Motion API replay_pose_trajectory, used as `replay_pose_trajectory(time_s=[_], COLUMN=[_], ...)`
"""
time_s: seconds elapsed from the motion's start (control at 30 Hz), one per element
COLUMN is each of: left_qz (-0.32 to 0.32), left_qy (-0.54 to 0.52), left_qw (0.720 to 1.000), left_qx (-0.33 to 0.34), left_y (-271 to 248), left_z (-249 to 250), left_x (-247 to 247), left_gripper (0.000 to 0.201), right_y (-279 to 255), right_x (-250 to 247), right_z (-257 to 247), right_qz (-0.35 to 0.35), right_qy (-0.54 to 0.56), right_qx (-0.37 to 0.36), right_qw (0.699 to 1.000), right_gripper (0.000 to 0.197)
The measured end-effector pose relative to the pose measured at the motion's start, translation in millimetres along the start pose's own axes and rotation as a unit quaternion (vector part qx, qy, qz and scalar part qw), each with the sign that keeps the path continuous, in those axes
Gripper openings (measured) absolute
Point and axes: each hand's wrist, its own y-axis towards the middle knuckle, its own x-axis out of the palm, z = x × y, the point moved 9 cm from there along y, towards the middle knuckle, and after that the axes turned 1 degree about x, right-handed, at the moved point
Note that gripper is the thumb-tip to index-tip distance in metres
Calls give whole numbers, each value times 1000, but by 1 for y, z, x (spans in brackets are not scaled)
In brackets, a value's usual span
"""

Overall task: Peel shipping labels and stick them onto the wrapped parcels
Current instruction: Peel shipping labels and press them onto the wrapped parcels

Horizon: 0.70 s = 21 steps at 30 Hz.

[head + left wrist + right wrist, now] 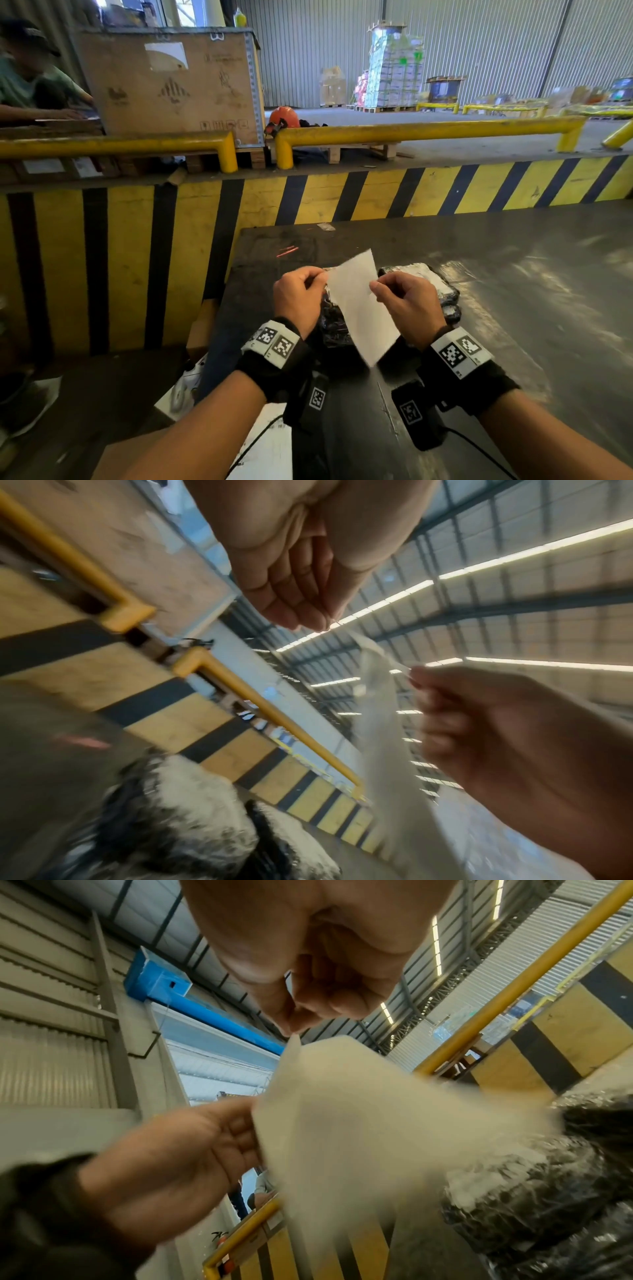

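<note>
Hands, head view: left hand (298, 298) and right hand (407, 303) raised side by side above dark tabletop (513, 308), each with fingers curled, pinching white label sheet (359, 308) by opposite edges. Sheet slanted between hands, upper corner pointing away, lower corner hanging toward wrists. Black film-wrapped parcels (442, 294) directly beneath and just beyond hands, resting on tabletop. Black wristbands with square printed markers on both wrists. Yellow-and-black striped barrier (308, 198) beyond hands; yellow rail (428, 132) above barrier; orange helmet (284, 116) further back.

Left wrist view: left hand (301, 561) at top, fingers folded, thumb and fingertips closed on upper edge of label sheet (380, 737). Right hand (496, 737) opposite, pinching same sheet. Parcels (178, 818) below, blurred.

Right wrist view: right hand (318, 961) at top, thumb and forefinger nipping tip of sheet (359, 1110). Left hand (178, 1150) below, fingers against sheet edge. Parcels (548, 1191) under sheet, to right.
</note>
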Motion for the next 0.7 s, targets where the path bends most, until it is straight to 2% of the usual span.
replay_pose_trajectory(time_s=[0.3,0.43,0.53,0.6,0.7], left_qz=[70,111,128,132,146], left_qy=[-56,-93,-132,-139,-113], left_qw=[983,964,945,936,931], left_qx=[-161,-225,-271,-297,-316], left_y=[15,15,10,7,3], left_z=[-99,-139,-166,-180,-202], left_x=[-46,-71,-89,-105,-138], left_gripper=[13,15,13,10,13], right_y=[-3,-9,-16,-19,-20], right_x=[-8,-16,-17,-16,-12], right_z=[53,69,78,83,82], right_qz=[30,52,59,49,11], right_qy=[36,66,131,165,141], right_qx=[97,139,174,198,199], right_qw=[994,987,974,965,970], right_gripper=[12,20,20,18,14])
